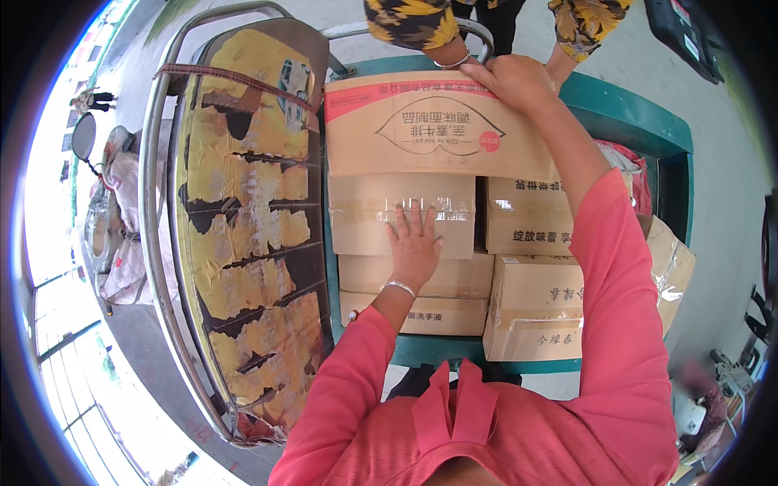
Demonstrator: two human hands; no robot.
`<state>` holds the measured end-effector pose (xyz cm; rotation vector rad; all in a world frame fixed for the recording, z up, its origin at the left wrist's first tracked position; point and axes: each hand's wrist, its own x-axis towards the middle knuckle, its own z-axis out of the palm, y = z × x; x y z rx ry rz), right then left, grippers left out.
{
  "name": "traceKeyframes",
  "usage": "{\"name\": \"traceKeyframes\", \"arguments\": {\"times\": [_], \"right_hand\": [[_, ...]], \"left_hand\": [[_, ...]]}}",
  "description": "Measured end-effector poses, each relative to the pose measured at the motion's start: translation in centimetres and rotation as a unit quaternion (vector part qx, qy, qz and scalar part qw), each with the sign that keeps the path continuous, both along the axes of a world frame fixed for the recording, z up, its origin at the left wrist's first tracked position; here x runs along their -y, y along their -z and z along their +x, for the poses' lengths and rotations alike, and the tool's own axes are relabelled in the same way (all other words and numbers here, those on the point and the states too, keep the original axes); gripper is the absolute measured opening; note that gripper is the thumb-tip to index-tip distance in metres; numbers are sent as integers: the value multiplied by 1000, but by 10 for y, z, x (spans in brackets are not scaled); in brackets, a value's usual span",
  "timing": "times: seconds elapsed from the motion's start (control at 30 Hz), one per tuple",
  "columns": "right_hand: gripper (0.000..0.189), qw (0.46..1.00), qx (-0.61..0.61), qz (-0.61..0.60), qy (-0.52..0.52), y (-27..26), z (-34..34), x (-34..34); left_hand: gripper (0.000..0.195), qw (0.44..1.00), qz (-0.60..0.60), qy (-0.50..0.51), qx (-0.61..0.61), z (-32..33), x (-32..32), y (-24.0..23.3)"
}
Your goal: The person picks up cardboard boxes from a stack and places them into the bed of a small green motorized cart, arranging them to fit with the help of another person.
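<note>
My left hand (pixel 414 246) lies flat, fingers spread, on a plain taped cardboard box (pixel 358 234). At the far side, my right hand (pixel 519 82) grips the upper edge of a printed cardboard box (pixel 437 130) with a red stripe. Its thumb is on the near side; its fingertips are hidden behind the edge. The printed box sits just beyond the plain one. Nearer me are a lower cardboard box (pixel 371 276) and a taped box (pixel 523 291) bearing writing. Another printed box (pixel 529 212) is partly covered by my right arm. All are in a green cargo bed (pixel 419 347).
Opposite me, a person in floral sleeves (pixel 413 24) reaches behind the printed box. On the left stands a long pad with torn yellow covering (pixel 255 212), bordered by a metal tube rail (pixel 152 243). A tilted carton (pixel 671 261) and red bag (pixel 638 176) are right.
</note>
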<state>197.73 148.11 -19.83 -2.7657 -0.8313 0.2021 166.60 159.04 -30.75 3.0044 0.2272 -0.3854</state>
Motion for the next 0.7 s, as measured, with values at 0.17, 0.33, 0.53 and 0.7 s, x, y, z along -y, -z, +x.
{"name": "traceKeyframes", "arguments": {"times": [0.17, 0.33, 0.53, 0.7], "right_hand": [[69, 1000, 26, -10, 1, 4, 2, -4], [68, 999, 23, -21, -23, 10, 13, -5], [49, 997, 61, 41, -30, 40, 11, -71], [24, 955, 79, 285, -35, 67, -6, -110]], "left_hand": [[61, 1000, -1, -3, -8, 2, -1, 0], [59, 1000, 5, -6, -24, 2, 1, 0], [63, 1000, -1, 1, 12, 3, 0, 3], [62, 1000, -29, -8, 7, 1, -5, 7]]}}
